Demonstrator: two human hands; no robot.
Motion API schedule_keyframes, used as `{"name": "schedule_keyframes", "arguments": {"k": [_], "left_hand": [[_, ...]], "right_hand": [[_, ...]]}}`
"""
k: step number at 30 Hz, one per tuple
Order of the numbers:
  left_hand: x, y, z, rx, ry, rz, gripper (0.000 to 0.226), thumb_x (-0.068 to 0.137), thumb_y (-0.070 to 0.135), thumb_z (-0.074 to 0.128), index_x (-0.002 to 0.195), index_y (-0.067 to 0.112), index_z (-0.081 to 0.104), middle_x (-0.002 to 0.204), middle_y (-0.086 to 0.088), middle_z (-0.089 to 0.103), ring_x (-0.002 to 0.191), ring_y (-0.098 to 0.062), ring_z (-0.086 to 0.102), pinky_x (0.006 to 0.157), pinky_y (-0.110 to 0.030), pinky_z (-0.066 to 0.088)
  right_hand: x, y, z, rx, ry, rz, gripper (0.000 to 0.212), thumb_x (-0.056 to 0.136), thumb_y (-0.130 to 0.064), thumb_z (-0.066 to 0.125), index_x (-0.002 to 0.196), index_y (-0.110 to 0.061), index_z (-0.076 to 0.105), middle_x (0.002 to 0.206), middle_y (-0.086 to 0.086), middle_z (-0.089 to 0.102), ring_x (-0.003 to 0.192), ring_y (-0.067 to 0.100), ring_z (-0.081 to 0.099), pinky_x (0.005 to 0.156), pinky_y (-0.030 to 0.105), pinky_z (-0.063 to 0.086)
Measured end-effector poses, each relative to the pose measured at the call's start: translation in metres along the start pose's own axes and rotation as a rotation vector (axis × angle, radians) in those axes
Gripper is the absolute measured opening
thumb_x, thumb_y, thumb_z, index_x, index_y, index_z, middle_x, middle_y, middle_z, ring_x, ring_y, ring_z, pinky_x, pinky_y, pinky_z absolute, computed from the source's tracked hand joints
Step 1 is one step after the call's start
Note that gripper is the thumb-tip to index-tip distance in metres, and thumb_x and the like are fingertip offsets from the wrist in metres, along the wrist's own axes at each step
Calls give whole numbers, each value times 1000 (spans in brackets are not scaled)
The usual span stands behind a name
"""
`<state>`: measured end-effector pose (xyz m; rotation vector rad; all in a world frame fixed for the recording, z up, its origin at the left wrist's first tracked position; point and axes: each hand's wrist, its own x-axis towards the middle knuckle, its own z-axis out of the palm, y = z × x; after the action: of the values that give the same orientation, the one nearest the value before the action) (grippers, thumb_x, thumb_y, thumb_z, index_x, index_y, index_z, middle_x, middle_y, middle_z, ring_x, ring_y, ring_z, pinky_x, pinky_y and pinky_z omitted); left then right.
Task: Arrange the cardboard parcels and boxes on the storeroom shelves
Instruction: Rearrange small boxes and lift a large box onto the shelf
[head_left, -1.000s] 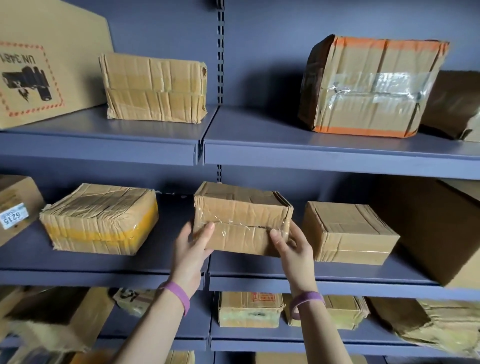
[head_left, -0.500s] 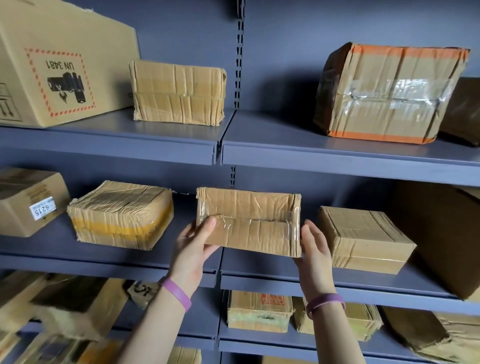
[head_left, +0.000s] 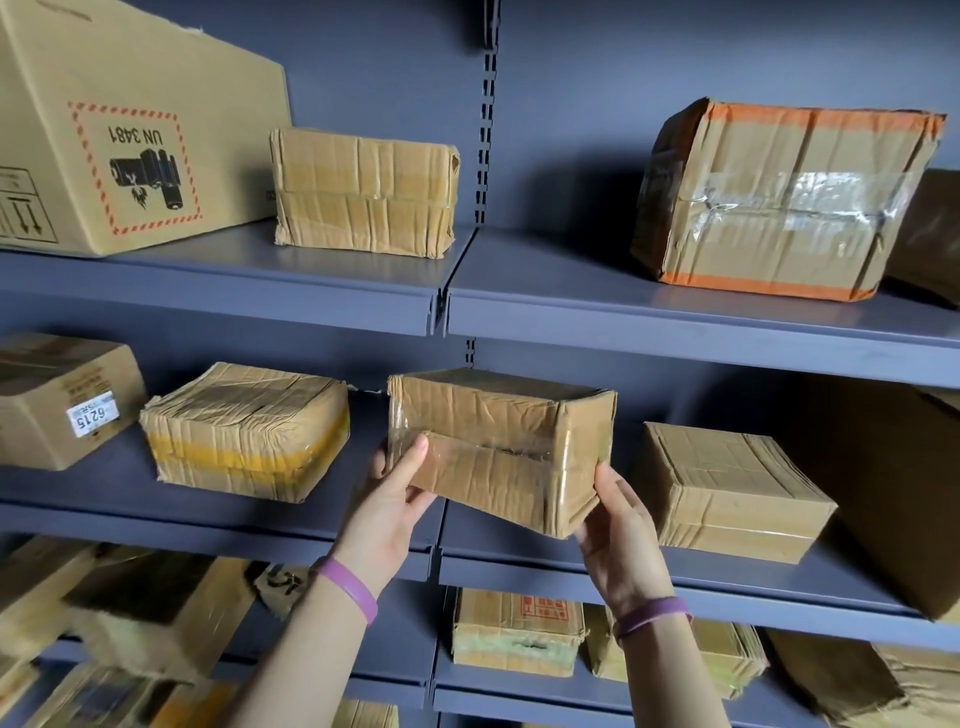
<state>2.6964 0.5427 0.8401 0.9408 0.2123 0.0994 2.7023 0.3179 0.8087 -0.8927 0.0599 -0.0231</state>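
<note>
Shelves (head_left: 311, 291) are finished in plain blue-grey. The centre parcel (head_left: 498, 447) is recorded as brown cardboard, banded with clear glossy tape. A yellow band is noted on the left parcel (head_left: 244, 431). Orange edging is noted on the upper right parcel (head_left: 779, 197). A red dashed border and black print are marked on the large box (head_left: 135, 166). The left wristband (head_left: 348, 590) and right wristband (head_left: 652, 616) are purple.
</note>
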Motion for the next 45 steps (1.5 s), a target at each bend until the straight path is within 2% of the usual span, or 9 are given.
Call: {"name": "schedule_keyframes", "arguments": {"k": [6, 12, 17, 20, 23, 28, 34, 41, 45], "left_hand": [[-14, -1, 13, 62, -180, 24, 63, 86, 16, 71, 139, 42, 47, 122, 4, 71, 115, -19, 67, 99, -44, 54], [-23, -4, 19, 162, -385, -3, 68, 80, 38, 76, 141, 31, 49, 138, 1, 62, 126, -23, 61, 98, -40, 55], [-20, -11, 20, 159, -317, 51, 66, 81, 12, 74, 142, 22, 49, 131, -3, 68, 122, -23, 64, 97, -36, 55], [-14, -9, 17, 63, -220, 59, 60, 79, 10, 73, 136, 16, 56, 125, -5, 70, 117, -22, 67, 90, -32, 59], [-12, -4, 12, 28, -225, 11, 53, 79, 11, 73, 131, 15, 61, 125, -7, 70, 114, -22, 68, 87, -31, 59], [-9, 7, 1, -101, -292, -137, 98, 42, 27, 103, 130, 10, 60, 128, -14, 68, 114, -25, 68, 94, -37, 57], [-15, 14, -8, -137, -312, -243, 40, 82, 13, 57, 120, 2, 60, 109, -16, 75, 92, -25, 75, 79, -35, 62], [-14, 20, -14, -102, -270, -243, 42, 85, 23, 56, 122, 3, 61, 111, -17, 74, 89, -22, 75, 75, -33, 63], [-5, 21, -18, -83, -204, -235, 52, 87, 19, 62, 135, 2, 55, 129, -17, 67, 115, -26, 67, 83, -34, 61]], "right_hand": [[-4, 3, 16, -74, -2, -92, 85, 53, -42, 93, 119, -3, 57, 108, 14, 72, 97, 25, 72, 71, 31, 61], [-4, 7, 26, -97, 17, -144, 61, 65, -31, 81, 114, -6, 54, 107, 15, 71, 96, 26, 72, 72, 30, 61], [-7, 13, 31, -269, -1, -193, 44, 72, -22, 77, 105, -8, 52, 108, 14, 68, 95, 20, 70, 76, 29, 58], [-8, 15, 28, -321, -49, -220, 61, 71, -47, 84, 109, -8, 57, 117, 12, 67, 103, 21, 70, 82, 33, 58], [-9, 12, 26, -331, -59, -185, 57, 89, -60, 56, 117, -11, 61, 118, 9, 69, 110, 24, 67, 90, 37, 56], [-5, 13, 27, -300, 20, -119, 56, 84, -58, 59, 129, -24, 56, 127, 0, 66, 115, 19, 66, 79, 30, 58], [4, 15, 25, -125, 9, -46, 74, 87, -51, 59, 153, -30, 33, 129, -4, 64, 113, 18, 66, 91, 42, 54], [6, 9, 22, 66, 19, -23, 64, 79, -36, 67, 135, -8, 52, 109, 7, 73, 95, 19, 72, 72, 33, 62], [2, 12, 20, 61, 30, -82, 59, 80, -25, 66, 136, -11, 52, 126, 15, 67, 102, 22, 71, 82, 35, 61]]}}
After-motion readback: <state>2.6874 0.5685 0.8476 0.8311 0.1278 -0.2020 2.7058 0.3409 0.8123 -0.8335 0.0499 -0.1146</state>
